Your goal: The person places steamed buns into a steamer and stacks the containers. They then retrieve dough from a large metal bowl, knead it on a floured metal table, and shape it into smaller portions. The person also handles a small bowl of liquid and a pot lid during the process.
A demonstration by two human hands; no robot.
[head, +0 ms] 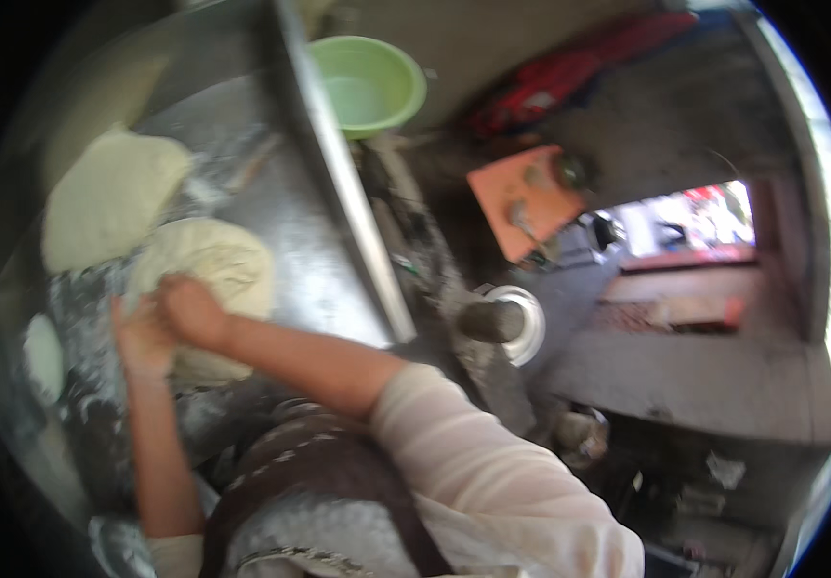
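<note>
A large mound of pale dough (pixel 231 267) lies on the floured metal worktop (pixel 321 267). My right hand (pixel 193 311) is curled into a fist against the near side of this dough. Beside it, touching at the wrist side, my left hand (pixel 142 334) rests at the dough's left edge with some fingers extended; what lies under its palm is hidden. A second, flatter slab of dough (pixel 113 199) lies farther off to the upper left. Between the slabs and the metal rim lies a blurred wooden-looking stick (pixel 253 162).
The worktop's raised metal edge (pixel 357 209) runs along the right. Beyond it stand a green plastic basin (pixel 368 87), an orange board (pixel 524 199) and a round metal vessel (pixel 527 325). A pale oval thing (pixel 44 359) lies at the far left.
</note>
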